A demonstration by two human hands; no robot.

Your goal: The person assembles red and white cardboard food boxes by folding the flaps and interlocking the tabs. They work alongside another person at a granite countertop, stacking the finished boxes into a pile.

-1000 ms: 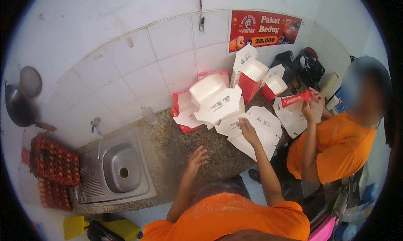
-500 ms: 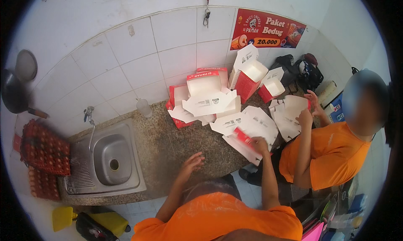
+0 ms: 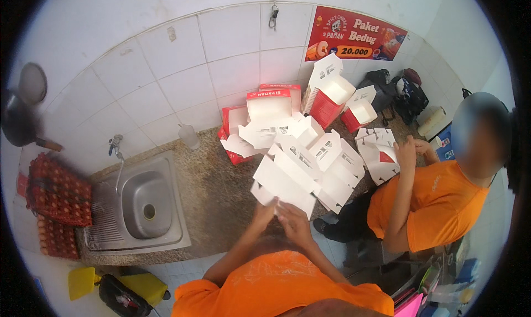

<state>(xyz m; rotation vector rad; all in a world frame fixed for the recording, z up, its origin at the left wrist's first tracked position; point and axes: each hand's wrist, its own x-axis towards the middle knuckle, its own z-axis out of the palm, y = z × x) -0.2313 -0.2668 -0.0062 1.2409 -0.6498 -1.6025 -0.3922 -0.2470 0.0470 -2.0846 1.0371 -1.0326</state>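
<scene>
The flat carton blank was in both our hands, lifted just above the front edge of the granite counter, near its right end. We held it by its near edge: our left hand and right hand sat side by side, fingers closed on the lower flaps, which would leave the long panels free to be bent. It was white card, unfolded, with notched tabs along its sides and the plain inner face turned up.

Just behind it lay a loose heap of more white blanks, spread toward the counter's right end, within easy reach. Folded red-and-white boxes stood farther back against the tiled wall, probably kept clear of the working space. A co-worker in orange, at the counter's right end, pinched another blank in their hands. The steel sink took up the left end, egg trays beyond it.
</scene>
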